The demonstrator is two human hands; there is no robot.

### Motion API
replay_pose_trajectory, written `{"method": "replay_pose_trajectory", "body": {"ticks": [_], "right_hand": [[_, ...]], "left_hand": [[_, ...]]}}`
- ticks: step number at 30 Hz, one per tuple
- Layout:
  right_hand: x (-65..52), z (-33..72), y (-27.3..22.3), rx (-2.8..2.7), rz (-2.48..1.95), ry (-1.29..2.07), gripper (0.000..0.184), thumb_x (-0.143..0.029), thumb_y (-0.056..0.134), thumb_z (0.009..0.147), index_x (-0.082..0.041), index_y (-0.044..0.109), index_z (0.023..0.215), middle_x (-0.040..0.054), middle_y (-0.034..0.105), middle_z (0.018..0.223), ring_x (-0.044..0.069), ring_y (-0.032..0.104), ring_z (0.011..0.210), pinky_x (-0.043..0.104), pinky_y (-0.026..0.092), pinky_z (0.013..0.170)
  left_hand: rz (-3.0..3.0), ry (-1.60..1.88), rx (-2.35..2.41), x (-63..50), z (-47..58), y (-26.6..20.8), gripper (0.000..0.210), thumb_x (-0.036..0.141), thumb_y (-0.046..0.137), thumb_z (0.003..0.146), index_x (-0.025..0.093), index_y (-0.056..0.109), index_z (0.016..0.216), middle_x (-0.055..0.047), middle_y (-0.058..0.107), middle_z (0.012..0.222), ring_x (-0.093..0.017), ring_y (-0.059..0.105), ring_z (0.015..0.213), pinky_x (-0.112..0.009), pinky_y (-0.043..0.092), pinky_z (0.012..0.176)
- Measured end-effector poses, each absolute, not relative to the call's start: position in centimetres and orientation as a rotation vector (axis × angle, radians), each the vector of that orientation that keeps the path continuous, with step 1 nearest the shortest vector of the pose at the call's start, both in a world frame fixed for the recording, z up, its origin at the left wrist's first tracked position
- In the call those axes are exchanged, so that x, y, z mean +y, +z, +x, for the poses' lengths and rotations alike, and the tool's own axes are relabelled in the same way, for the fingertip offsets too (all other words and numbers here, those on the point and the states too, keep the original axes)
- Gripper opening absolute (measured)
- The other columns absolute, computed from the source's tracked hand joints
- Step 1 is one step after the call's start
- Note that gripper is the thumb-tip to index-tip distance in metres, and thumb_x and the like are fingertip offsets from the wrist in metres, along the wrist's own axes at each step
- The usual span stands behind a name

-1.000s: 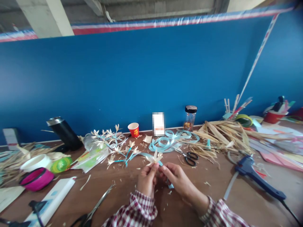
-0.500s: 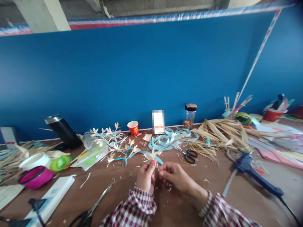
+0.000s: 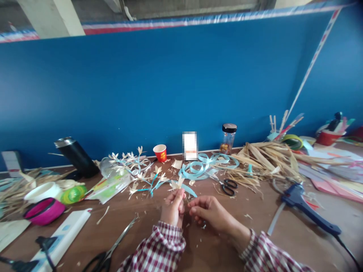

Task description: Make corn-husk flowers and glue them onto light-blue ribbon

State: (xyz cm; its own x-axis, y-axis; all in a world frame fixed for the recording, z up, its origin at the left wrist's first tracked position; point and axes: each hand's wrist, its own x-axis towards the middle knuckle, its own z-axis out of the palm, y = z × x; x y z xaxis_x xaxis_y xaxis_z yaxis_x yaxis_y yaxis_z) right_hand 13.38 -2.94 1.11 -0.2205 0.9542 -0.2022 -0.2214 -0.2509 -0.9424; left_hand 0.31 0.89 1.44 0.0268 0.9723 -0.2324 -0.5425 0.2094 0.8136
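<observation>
Left hand (image 3: 172,208) pinches a pale flower (image 3: 177,184), near-centre over the table (image 3: 211,253); right hand (image 3: 211,212) curls just beside, grip unclear. Left and beyond, a blue-stemmed sprig (image 3: 152,187) already bears blooms; this flower remains unattached to it, ribbon (image 3: 198,175) lying coiled farther off.

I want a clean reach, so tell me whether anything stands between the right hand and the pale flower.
Only the left hand, closed around the lower end of the pale flower. Nothing else visible stands between that and the right hand; the blue strip appears to lie beyond both hands.
</observation>
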Motion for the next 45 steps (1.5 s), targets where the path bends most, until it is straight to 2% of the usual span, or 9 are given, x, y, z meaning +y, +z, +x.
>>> {"method": "replay_pose_trajectory", "body": {"ticks": [6,13,18,24,30,39,45], "right_hand": [[-3.01,13.15,1.42,-1.055,-1.079,1.586,0.029,-0.037,0.072,0.061,-0.012,0.060,0.071,-0.0038,0.054,0.052,0.005,0.043,0.043,0.018,0.033,0.042],[-3.10,13.32,1.09,-1.108,-1.099,1.574,0.034,-0.042,0.070,0.066,-0.012,0.061,0.078,-0.0030,0.056,0.056,0.006,0.045,0.044,0.018,0.036,0.043],[-3.05,13.51,1.12,-1.135,-1.088,1.578,0.035,-0.044,0.070,0.065,-0.012,0.060,0.076,-0.0021,0.057,0.059,0.006,0.046,0.045,0.018,0.036,0.042],[-2.83,13.67,0.65,-1.271,-1.174,1.538,0.033,-0.045,0.065,0.069,-0.013,0.056,0.068,-0.0044,0.051,0.050,0.005,0.041,0.039,0.017,0.032,0.039],[-3.05,13.47,0.66,-1.350,-1.239,1.437,0.034,-0.046,0.060,0.073,-0.015,0.050,0.064,-0.0062,0.046,0.046,0.006,0.039,0.039,0.018,0.030,0.039],[-3.03,13.55,0.59,-1.322,-1.182,1.450,0.034,-0.048,0.059,0.075,-0.015,0.051,0.069,-0.0066,0.046,0.052,0.004,0.037,0.039,0.016,0.028,0.038],[-2.79,13.41,0.58,-1.212,-1.234,1.420,0.042,-0.053,0.042,0.082,-0.014,0.057,0.088,0.0013,0.059,0.068,0.007,0.047,0.046,0.017,0.034,0.038]], "left_hand": [[0.583,1.266,0.905,0.94,0.38,1.35,0.044,0.040,0.084,0.039,0.009,0.062,0.062,0.003,0.057,0.054,0.002,0.030,0.033,-0.013,0.019,0.033],[0.652,1.330,0.851,1.06,0.13,1.15,0.036,0.039,0.080,0.051,0.011,0.061,0.061,0.007,0.046,0.042,0.002,0.027,0.032,-0.013,0.016,0.033],[0.646,1.337,0.883,1.23,0.00,0.99,0.034,0.039,0.079,0.053,0.011,0.061,0.061,0.008,0.043,0.040,0.001,0.027,0.032,-0.013,0.017,0.033],[0.652,1.372,0.882,1.13,0.10,1.31,0.036,0.037,0.081,0.050,0.010,0.062,0.064,0.002,0.056,0.057,0.003,0.031,0.033,-0.012,0.019,0.033],[0.644,1.394,0.896,1.27,0.08,1.47,0.035,0.036,0.081,0.049,0.011,0.062,0.064,0.002,0.057,0.057,0.003,0.031,0.033,-0.012,0.019,0.032],[0.641,1.393,0.888,1.23,0.05,1.39,0.034,0.035,0.081,0.049,0.011,0.063,0.064,0.003,0.057,0.058,0.003,0.031,0.033,-0.012,0.020,0.032],[0.646,1.434,0.962,1.44,-0.01,1.21,0.035,0.037,0.082,0.047,0.011,0.064,0.062,0.002,0.057,0.054,0.002,0.030,0.032,-0.013,0.020,0.032]]}}
